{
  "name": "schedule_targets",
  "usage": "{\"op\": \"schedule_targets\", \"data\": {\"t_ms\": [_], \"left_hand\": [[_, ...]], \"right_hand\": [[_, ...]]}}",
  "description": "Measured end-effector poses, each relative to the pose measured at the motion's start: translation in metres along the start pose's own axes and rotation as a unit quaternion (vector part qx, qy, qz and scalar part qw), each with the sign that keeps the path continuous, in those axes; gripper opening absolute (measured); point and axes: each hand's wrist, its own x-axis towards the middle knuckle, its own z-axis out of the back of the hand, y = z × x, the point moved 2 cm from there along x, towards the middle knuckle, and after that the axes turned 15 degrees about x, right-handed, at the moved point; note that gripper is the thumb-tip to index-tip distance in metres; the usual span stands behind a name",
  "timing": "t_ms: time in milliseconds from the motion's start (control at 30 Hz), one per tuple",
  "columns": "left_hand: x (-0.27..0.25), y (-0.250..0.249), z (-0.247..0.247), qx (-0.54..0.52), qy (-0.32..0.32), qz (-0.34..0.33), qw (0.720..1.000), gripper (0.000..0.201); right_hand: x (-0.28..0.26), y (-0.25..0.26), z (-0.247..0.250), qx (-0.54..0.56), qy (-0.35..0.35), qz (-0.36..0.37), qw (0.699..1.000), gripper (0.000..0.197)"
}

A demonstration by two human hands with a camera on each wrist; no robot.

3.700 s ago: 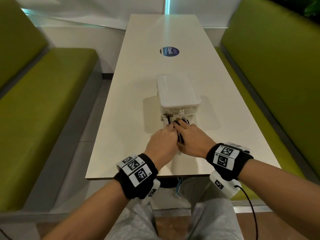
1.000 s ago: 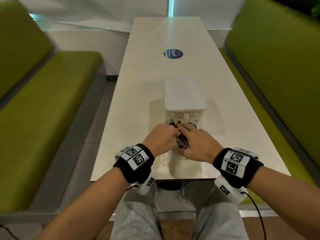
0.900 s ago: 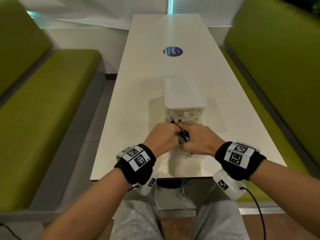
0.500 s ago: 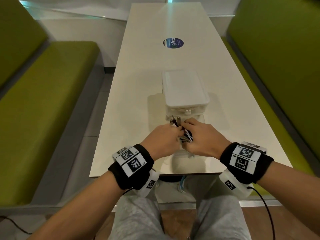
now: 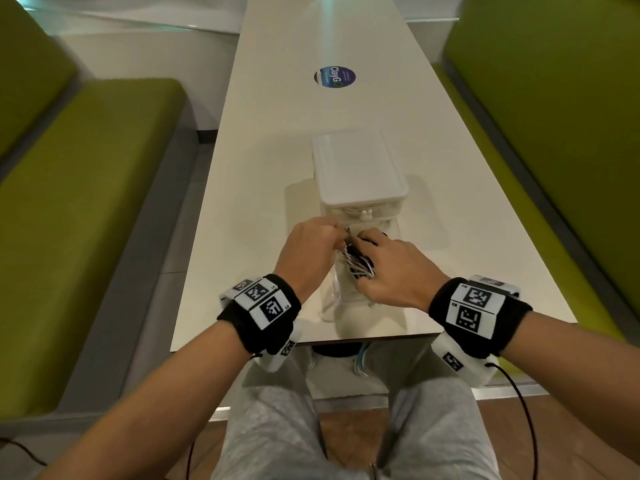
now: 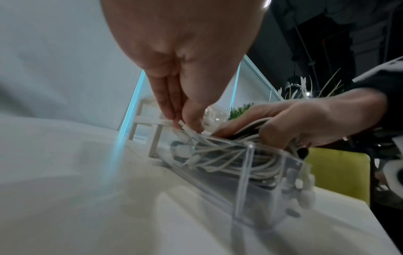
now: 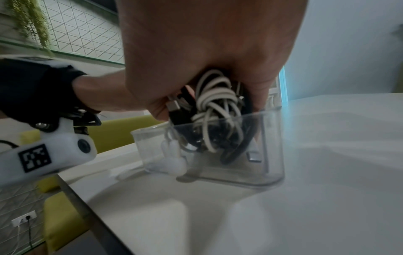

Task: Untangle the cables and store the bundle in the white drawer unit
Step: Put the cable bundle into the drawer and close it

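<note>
Clear plastic drawer (image 7: 250,155) stands pulled out from the white unit (image 5: 360,171). Right hand (image 5: 391,271) clutches the cable bundle (image 7: 216,107), half inside; left hand (image 5: 308,251) apparently pinches a stray white plug (image 6: 187,128), tucking it in.

Pulled-out clear plastic drawer (image 5: 337,292) is crowded by both hands and the coiled white and black cable bundle (image 5: 356,263), the white plastic drawer unit (image 5: 356,168) blocks behind it, while the white tabletop (image 5: 263,188) lies open on both sides.
</note>
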Motion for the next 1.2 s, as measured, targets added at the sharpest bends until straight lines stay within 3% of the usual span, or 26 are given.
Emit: {"op": "schedule_targets", "data": {"t_ms": [133,300,467,633,800,933,1067,1200], "left_hand": [[0.011,-0.011,-0.003,0.097,0.072,-0.03,0.992,0.023],[0.014,-0.02,0.003,0.158,0.104,-0.068,0.98,0.023],[0.009,-0.01,0.003,0.115,0.092,-0.071,0.987,0.025],[0.008,-0.002,0.01,0.118,0.07,-0.014,0.99,0.017],[0.003,-0.012,0.0,0.151,0.13,-0.029,0.98,0.026],[-0.013,-0.017,-0.004,0.133,0.199,-0.033,0.97,0.061],[-0.023,-0.015,0.001,0.095,0.178,-0.005,0.979,0.061],[-0.027,-0.022,0.004,0.075,0.207,0.0,0.975,0.067]], "right_hand": [[-0.001,-0.001,0.0,-0.012,0.008,-0.002,1.0,0.051],[-0.001,0.001,0.0,-0.011,0.005,-0.001,1.0,0.05],[-0.003,0.001,-0.003,-0.002,-0.004,-0.004,1.0,0.053],[-0.002,0.002,-0.004,-0.002,-0.022,0.002,1.0,0.052],[0.002,0.003,-0.01,0.002,-0.037,-0.004,0.999,0.047],[0.009,0.006,-0.013,-0.031,-0.044,-0.015,0.998,0.056],[0.017,0.001,-0.016,-0.042,-0.036,-0.027,0.998,0.059],[0.015,0.002,-0.016,-0.01,-0.034,-0.042,0.998,0.063]]}}
